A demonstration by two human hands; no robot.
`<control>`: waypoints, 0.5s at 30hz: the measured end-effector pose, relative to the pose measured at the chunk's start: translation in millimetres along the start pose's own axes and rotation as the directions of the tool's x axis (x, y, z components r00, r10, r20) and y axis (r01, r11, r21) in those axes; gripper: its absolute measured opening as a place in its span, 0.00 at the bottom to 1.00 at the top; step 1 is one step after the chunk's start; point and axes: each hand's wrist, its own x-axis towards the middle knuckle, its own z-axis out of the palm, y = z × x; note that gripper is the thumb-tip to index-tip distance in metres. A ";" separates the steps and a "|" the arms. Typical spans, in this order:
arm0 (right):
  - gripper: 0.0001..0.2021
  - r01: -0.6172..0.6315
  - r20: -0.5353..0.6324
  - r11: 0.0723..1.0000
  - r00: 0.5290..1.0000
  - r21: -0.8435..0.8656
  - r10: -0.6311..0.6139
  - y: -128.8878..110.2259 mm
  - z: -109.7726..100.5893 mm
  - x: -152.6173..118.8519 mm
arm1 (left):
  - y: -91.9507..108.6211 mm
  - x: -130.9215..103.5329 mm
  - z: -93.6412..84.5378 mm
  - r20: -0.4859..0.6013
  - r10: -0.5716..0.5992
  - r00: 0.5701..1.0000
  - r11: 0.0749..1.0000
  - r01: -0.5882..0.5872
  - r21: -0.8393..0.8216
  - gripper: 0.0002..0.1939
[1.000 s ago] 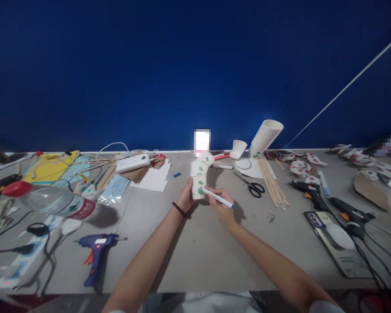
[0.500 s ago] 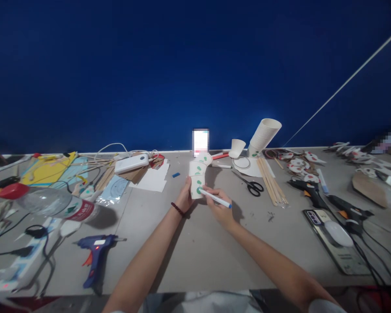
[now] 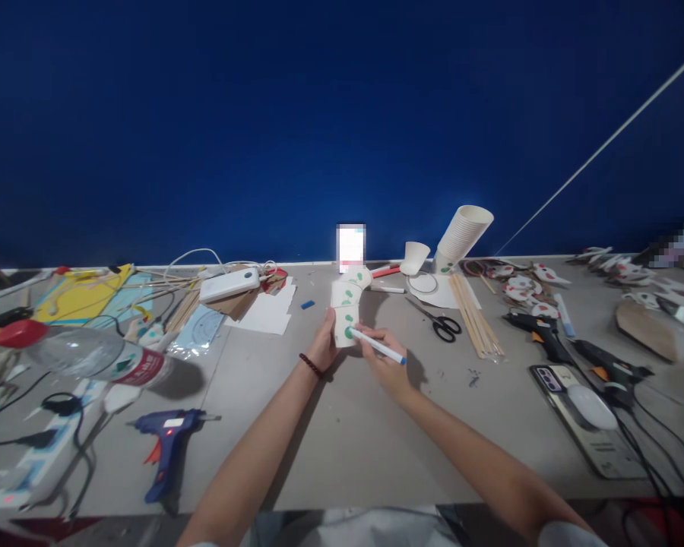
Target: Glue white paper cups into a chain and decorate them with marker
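Head view, our two hands: left hand (image 3: 324, 346), closed round the lower side of the green-spotted paper cups (image 3: 346, 308), which stand joined in a bent column at the middle of the table (image 3: 342, 456); right hand (image 3: 386, 365), fingers pinched on a white marker (image 3: 381, 346), its tip at a green spot on the lowest cup. Our hands sit near each other, one either side of the cups; whether they touch, we cannot tell.

Open bench (image 3: 342, 441) is left between the forearms. To the right, passage is blocked by scissors (image 3: 441, 324), sticks (image 3: 474, 315) and a phone (image 3: 581, 425); to the left, by a blue glue gun (image 3: 169, 448) and a bottle (image 3: 96, 355).
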 end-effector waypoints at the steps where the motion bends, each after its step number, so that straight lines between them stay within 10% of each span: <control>1: 0.08 0.007 0.003 1.000 1.000 -0.005 -0.007 0.2 -0.1 0.2 | -0.1 0.4 -0.4 0.000 0.000 1.000 1.000 0.000 -0.001 0.28; 15: 0.07 -0.006 0.049 1.000 0.999 -0.025 0.007 -3.7 -0.9 1.1 | 0.0 3.6 -0.2 -0.019 -0.016 1.000 1.000 0.015 -0.018 0.28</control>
